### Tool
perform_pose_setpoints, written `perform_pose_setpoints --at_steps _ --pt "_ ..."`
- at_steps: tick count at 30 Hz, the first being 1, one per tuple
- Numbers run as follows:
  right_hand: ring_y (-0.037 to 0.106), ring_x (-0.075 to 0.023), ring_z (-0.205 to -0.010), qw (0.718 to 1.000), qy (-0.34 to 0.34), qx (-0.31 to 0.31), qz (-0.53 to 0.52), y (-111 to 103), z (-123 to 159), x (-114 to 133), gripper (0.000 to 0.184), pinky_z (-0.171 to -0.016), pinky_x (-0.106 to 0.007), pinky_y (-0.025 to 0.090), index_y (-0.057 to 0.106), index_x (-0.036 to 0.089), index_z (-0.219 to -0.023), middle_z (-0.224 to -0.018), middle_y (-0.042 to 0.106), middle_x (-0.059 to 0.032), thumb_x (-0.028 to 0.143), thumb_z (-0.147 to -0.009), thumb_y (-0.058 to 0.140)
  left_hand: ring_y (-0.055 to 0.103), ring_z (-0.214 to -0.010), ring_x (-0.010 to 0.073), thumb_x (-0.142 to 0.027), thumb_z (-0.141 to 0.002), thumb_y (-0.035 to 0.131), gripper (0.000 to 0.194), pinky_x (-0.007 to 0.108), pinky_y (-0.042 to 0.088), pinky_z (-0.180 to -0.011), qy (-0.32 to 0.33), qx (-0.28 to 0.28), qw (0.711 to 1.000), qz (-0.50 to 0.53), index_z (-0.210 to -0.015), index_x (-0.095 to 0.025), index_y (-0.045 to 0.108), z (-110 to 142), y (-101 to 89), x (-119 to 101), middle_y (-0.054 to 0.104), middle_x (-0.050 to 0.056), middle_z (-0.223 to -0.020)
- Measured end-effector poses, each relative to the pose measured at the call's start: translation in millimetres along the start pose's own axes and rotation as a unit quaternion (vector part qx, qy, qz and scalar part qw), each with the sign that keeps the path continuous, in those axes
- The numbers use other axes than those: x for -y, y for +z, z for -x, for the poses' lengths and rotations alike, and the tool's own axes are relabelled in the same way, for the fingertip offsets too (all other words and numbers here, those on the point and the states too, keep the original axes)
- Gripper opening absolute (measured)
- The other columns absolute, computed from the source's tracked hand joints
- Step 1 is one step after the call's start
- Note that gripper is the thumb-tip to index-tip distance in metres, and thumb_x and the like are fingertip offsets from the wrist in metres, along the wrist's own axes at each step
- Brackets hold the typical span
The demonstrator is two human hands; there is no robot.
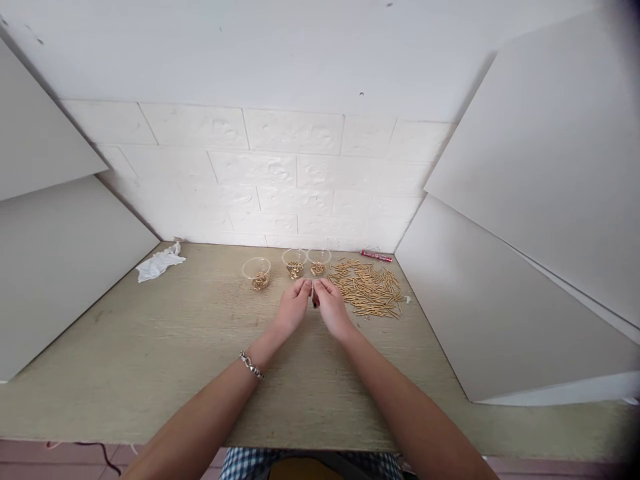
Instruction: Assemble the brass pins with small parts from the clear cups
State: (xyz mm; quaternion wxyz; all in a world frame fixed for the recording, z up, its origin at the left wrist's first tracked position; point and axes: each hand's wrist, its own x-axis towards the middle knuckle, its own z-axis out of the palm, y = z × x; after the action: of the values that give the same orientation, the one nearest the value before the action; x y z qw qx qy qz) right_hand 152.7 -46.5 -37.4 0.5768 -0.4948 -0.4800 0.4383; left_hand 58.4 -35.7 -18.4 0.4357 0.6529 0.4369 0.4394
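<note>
Forearms (200,413), left grip (291,310) and right grip (334,312) pinch-tight (contents unclear) beside golden rods (367,290).

the thin, straight gold rods (370,291) at right match the small gold pieces (260,281) in the clear, round plastic cups (246,273). the slim red tube (377,256) far right has pale markings; the crumpled tissue (160,265) at left is white. the flat greenish-beige tabletop (190,333) is streaked, the far white wall (300,173) brick-patterned.
</note>
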Motion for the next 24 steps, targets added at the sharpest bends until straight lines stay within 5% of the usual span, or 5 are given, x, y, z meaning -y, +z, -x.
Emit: perform_pose_setpoints --at_steps 18,24 --pt "0.04 -0.0098 -0.054 0.994 0.019 -0.096 -0.058 16.7 8.7 -3.4 0.028 -0.052 -0.023 0.033 0.047 0.018 -0.06 -0.057 0.046 0.0034 0.043 -0.073 0.045 0.042 -0.056 0.0119 -0.031 -0.084 0.037 0.028 0.024 0.033 -0.054 0.003 -0.059 0.994 -0.096 -0.058 -0.018 0.04 3.2 7.5 7.5 0.045 -0.002 -0.057" --pt "0.036 -0.0089 -0.05 0.994 0.035 -0.07 -0.074 13.9 4.8 -5.5 0.029 -0.047 -0.022 0.029 0.042 0.02 -0.057 -0.052 0.04 0.0055 0.044 -0.071 0.047 0.04 -0.053 0.0114 -0.032 -0.084 0.035 0.029 0.024 0.032 -0.051 0.009 -0.041 0.995 -0.088 -0.058 -0.019 0.037 1.6 5.6 7.6 0.042 -0.003 -0.055"
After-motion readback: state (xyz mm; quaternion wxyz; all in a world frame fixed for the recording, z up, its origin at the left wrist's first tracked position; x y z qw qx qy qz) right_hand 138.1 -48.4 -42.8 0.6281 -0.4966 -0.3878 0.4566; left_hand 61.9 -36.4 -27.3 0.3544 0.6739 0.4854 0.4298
